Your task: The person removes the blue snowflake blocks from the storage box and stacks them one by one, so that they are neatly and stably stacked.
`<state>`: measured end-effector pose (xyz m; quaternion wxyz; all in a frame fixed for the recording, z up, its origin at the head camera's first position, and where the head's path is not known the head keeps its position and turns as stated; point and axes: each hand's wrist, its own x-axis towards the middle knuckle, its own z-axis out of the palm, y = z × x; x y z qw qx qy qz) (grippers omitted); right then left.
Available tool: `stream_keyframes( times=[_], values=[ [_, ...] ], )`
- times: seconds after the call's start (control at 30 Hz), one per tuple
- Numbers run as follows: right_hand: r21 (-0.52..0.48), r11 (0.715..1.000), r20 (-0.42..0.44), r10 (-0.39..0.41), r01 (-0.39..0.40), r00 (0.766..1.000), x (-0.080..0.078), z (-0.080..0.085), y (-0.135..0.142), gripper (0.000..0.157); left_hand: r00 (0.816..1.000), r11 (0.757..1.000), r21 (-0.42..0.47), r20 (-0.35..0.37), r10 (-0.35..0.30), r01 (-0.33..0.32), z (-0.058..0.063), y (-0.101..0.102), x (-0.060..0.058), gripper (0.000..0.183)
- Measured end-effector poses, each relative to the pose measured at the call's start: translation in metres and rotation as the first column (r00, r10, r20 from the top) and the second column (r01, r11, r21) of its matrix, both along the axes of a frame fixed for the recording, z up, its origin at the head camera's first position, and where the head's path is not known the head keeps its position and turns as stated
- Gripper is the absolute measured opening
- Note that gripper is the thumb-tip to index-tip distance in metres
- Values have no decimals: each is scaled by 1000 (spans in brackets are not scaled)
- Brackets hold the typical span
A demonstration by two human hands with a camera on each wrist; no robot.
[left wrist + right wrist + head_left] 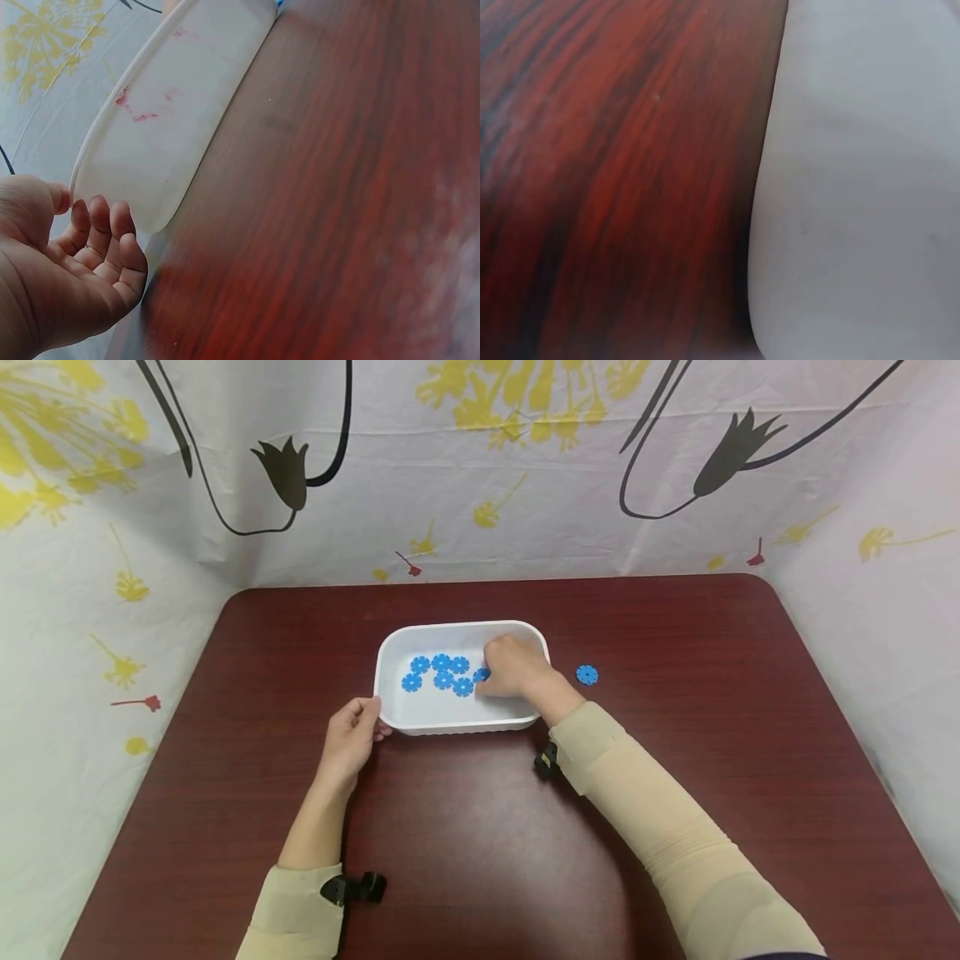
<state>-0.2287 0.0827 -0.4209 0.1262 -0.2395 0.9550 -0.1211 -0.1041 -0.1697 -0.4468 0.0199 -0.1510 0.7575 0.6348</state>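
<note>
Blue discs [443,680] seem light, stiff, best edge-pinched; left hand [351,739] pinches the white tray [435,710], right hand [513,668] hides whether its fingers clamp one.

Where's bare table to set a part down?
Bare table: in front of the white tray, between left sleeve and right sleeve; right of the loose blue disc; left of the left hand; a strip behind the tray. Crowded: the tray's middle, with blue discs and the right hand.
</note>
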Motion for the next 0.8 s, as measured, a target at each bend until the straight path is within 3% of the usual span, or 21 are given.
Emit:
stream_keyframes(
  times=[0.2, 0.4, 0.8],
  values=[
    [58, 998, -38, 6, -4, 999, 1, -1, 0, 36, 1000, 1000, -5, -3, 3, -3, -1, 0, 0, 34],
    [39, 999, -71, 13, -10, 997, 3, 0, 0, 31, 1000, 1000, -15, 0, 5, -5, 0, 0, 1, 34],
    [-9, 999, 5, 31, -31, 1000, 2, 3, 1, 32, 1000, 1000, -9, -9, 4, -4, -1, -1, -1, 35]
  ],
)
